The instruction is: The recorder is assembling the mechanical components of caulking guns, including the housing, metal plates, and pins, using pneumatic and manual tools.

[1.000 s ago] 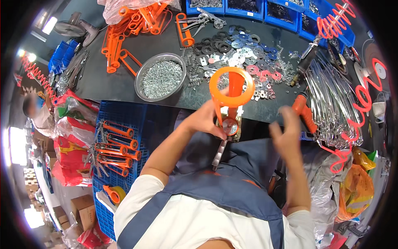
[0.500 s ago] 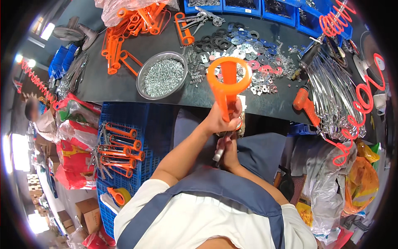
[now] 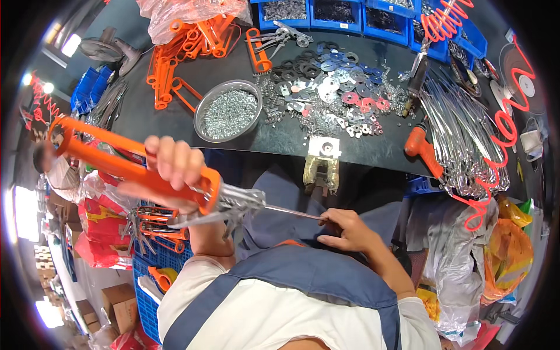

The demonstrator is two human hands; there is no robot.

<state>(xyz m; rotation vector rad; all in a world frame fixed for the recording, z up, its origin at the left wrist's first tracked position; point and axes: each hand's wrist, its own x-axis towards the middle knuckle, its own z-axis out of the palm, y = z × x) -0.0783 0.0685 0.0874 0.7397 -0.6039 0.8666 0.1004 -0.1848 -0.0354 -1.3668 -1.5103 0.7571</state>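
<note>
My left hand [image 3: 169,169] grips an orange caulking-gun frame [image 3: 116,160], held sideways over my lap with its ring end pointing left. At the frame's right end is a silver metal trigger assembly [image 3: 230,207]. A thin metal rod [image 3: 291,213] runs right from it, and my right hand [image 3: 347,230] pinches the rod's tip between the fingers. A small metal fixture [image 3: 322,163] is mounted at the near edge of the dark workbench [image 3: 175,125], just beyond my hands.
A round metal bowl of small silver parts [image 3: 227,111], loose washers and plates [image 3: 338,93], orange frames [image 3: 181,52], a bundle of metal rods [image 3: 466,134], an orange-handled tool [image 3: 423,149], blue bins [image 3: 350,11]. A blue crate of assembled pieces [image 3: 154,227] at my left.
The orange frame stood upright at the bench-edge fixture; my left hand has swung it down and left until it lies sideways. My right hand has taken the rod's tip.
</note>
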